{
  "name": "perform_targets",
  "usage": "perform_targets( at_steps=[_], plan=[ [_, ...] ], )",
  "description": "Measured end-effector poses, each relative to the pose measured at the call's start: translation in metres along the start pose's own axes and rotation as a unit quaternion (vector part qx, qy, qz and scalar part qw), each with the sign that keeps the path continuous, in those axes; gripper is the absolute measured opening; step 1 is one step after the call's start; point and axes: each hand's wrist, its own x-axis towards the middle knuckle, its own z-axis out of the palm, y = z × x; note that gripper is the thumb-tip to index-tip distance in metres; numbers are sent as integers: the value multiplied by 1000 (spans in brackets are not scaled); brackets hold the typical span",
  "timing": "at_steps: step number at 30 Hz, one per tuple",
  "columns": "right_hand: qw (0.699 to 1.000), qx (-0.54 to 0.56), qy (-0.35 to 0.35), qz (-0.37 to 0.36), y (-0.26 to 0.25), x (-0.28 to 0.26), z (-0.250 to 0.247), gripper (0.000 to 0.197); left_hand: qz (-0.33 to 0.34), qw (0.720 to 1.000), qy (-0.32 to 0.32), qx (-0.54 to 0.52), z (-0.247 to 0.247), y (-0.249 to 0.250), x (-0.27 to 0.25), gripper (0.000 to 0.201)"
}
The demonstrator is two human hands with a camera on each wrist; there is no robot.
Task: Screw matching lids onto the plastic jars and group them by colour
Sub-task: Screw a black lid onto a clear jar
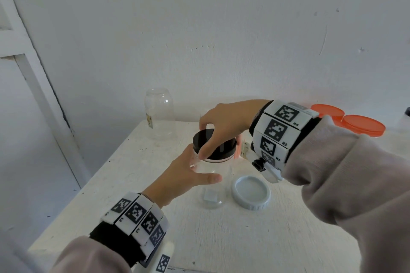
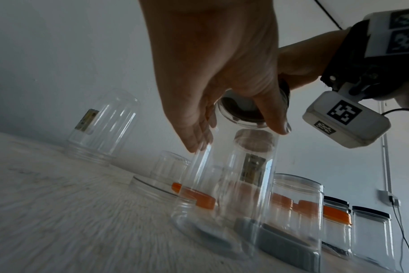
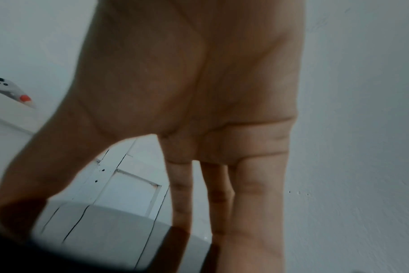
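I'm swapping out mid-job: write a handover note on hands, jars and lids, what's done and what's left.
Right hand: grip on the black lid from above, sitting on the clear jar; how far it is screwed cannot be told.
Left hand: wrapped around that jar, steadying it.
Grey lid lies loose beside the jar.
An upturned jar stands lidless at the back left.
Orange lids at the far right.
Left: finish black lid, cap remaining jars, group by colour.

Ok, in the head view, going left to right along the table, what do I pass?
Upturned clear jar → black-lidded jar held by left hand, with right hand gripping its black lid → grey lid → orange lids.
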Motion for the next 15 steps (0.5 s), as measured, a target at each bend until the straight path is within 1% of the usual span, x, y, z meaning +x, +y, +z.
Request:
perform_targets(
  at_steps=[2,4,5,8,10,12,15],
  plan=[
    [1000,-13,13,18,-1,2,3,88,-5,1000,6,0,-1,0,0,94],
    [999,-16,8,30,-1,1,2,94,-7,1000,9,0,-1,-1,0,94],
    [999,-14,-6,29,-1,0,0,94,-6,1000,6,3,-2,-1,0,95],
    [997,20,-71,-3,2,-3,-7,87,0,1000,-2,7,-2,-1,1,99],
    [994,39,-96,-18,2,-3,-8,82,-3,1000,1,7,-2,-1,2,98],
    [994,51,-97,-21,2,-2,-7,78,-3,1000,2,9,-2,-1,2,97],
    [995,56,-77,-13,1,-1,-5,72,-2,1000,4,8,-2,-1,2,97]
  ],
)
